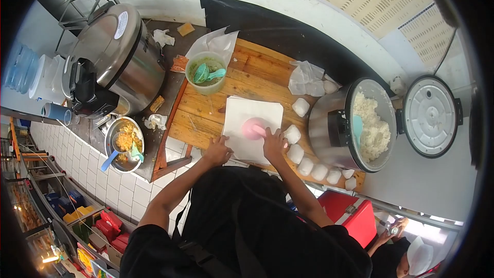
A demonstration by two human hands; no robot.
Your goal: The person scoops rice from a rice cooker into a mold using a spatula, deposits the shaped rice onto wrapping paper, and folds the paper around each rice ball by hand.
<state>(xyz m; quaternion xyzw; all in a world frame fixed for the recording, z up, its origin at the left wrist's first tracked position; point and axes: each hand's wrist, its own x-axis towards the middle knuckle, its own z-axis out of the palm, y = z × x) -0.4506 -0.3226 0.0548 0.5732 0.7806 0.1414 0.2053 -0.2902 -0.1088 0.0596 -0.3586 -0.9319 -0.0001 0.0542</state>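
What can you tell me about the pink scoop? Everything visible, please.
The pink scoop has a broad, rounded head and a handle, and looks like smooth plastic. The right hand grips the handle, hiding part of it. The head lies over the white paper on the wooden table; whether it presses on the paper is hard to tell.

So there's a pink scoop (253,128) with a rounded cup, sitting right around mid-frame, stubby handle angled toward the lower right. It's over some plain white paper (239,111), basically a squarish, flat stack with slightly mismatched top edges, just below the centre of the picture.
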